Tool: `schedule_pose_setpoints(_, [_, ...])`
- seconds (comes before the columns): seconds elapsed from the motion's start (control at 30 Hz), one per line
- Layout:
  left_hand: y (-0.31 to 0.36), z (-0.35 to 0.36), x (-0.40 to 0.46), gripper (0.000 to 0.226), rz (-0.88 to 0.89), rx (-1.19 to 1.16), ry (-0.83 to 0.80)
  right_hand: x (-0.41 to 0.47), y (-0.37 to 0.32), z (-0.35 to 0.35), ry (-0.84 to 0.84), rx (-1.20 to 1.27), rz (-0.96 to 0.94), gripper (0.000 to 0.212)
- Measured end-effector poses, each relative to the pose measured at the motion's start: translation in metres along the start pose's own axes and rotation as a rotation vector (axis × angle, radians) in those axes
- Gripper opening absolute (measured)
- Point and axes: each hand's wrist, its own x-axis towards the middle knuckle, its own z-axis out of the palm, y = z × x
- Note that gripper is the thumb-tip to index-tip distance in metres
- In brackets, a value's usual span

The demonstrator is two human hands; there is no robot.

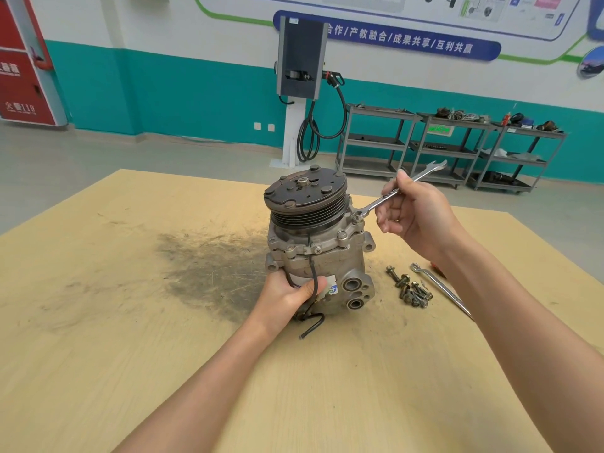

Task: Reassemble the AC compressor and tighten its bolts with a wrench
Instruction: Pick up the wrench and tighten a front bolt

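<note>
1. Nearest the camera, the left hand (287, 294) reaches in from below; its grip is closed around the lower body of the AC compressor (318, 243), thumb lying across the front by the label.
2. The compressor stands upright near the middle of the wooden table (130, 338), pulley end up, with its dark clutch plate (302, 188) on top and two round ports facing the camera at lower right.
3. A black wire (85, 282) runs down the front of the housing, passes the left thumb and ends loose on the table.
4. The right hand (416, 212) grips the shank of a wrench (397, 191), fingers curled round it; the ring end sits on a bolt (358, 218) at the compressor's upper right flange, and the open end points up and away.
5. To the right of the compressor, a small pile of loose bolts (410, 289) lies on the table.
6. Just beside them lies a second wrench (441, 291), partly hidden under the right forearm.
7. A dark, greasy smear (209, 266) marks the table left of the compressor.
</note>
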Motion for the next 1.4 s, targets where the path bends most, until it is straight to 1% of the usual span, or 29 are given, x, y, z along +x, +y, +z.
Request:
schedule_pose_setpoints(0.17, [0.001,0.0,0.0,0.027,-0.003,-0.009,0.006,-0.002,0.006,0.0,-0.006,0.037,-0.019,0.04])
schedule_pose_setpoints(0.2, [0.001,0.0,0.0,0.027,0.0,-0.009,0.005,-0.004,0.01,0.0,0.009,0.051,-0.062,0.04])
schedule_pose_setpoints(0.33, [0.002,0.001,0.0,0.028,0.013,-0.012,0.003,-0.018,0.03,0.004,0.105,0.067,-0.34,0.039])
schedule_pose_setpoints(0.4, [0.002,0.001,0.0,0.027,0.011,-0.011,0.001,-0.025,0.036,0.008,0.157,0.033,-0.426,0.037])
schedule_pose_setpoints(0.53, [0.002,0.001,-0.001,0.03,0.023,-0.011,0.006,-0.038,0.038,0.017,0.245,-0.125,-0.579,0.029])
schedule_pose_setpoints(0.67, [0.003,0.001,0.0,0.031,0.029,-0.003,0.006,-0.049,0.039,0.025,0.236,-0.434,-0.834,0.018])
schedule_pose_setpoints(0.7, [0.003,0.001,0.0,0.03,0.024,-0.001,0.004,-0.051,0.04,0.026,0.234,-0.527,-0.868,0.019])
schedule_pose_setpoints(0.77, [0.003,0.001,0.0,0.029,0.017,0.001,0.001,-0.055,0.042,0.031,0.259,-0.681,-0.902,0.033])
schedule_pose_setpoints(0.8, [0.003,0.001,0.0,0.028,0.014,0.0,0.001,-0.056,0.043,0.033,0.273,-0.702,-0.916,0.039])
schedule_pose_setpoints(0.83, [0.003,0.001,0.0,0.028,0.011,-0.001,0.001,-0.057,0.041,0.036,0.279,-0.67,-0.931,0.038])
schedule_pose_setpoints(0.87, [0.002,0.001,0.0,0.027,0.009,-0.002,0.001,-0.058,0.037,0.038,0.278,-0.592,-0.943,0.031])
schedule_pose_setpoints(0.9, [0.002,0.001,0.0,0.027,0.01,-0.002,0.003,-0.057,0.032,0.039,0.281,-0.494,-0.932,0.023])
schedule_pose_setpoints(0.93, [0.002,0.001,0.0,0.028,0.011,-0.002,0.004,-0.054,0.027,0.038,0.293,-0.395,-0.885,0.022])
schedule_pose_setpoints(1.07, [0.003,0.001,0.0,0.029,0.01,-0.015,0.005,-0.034,0.011,0.023,0.323,-0.097,-0.478,0.039])
schedule_pose_setpoints(1.17, [0.003,0.001,0.0,0.029,0.004,-0.014,0.006,-0.02,0.006,0.012,0.248,-0.014,-0.165,0.041])
schedule_pose_setpoints(1.23, [0.003,0.001,0.0,0.027,-0.002,-0.006,0.009,-0.013,0.003,0.008,0.175,0.005,-0.015,0.038])
schedule_pose_setpoints(1.3, [0.004,0.001,0.0,0.025,-0.004,0.001,0.014,-0.007,0.0,0.007,0.116,0.036,0.068,0.037])
schedule_pose_setpoints(1.4, [0.004,0.001,-0.001,0.028,-0.002,0.001,0.022,-0.002,-0.003,0.006,0.061,0.098,0.111,0.036])
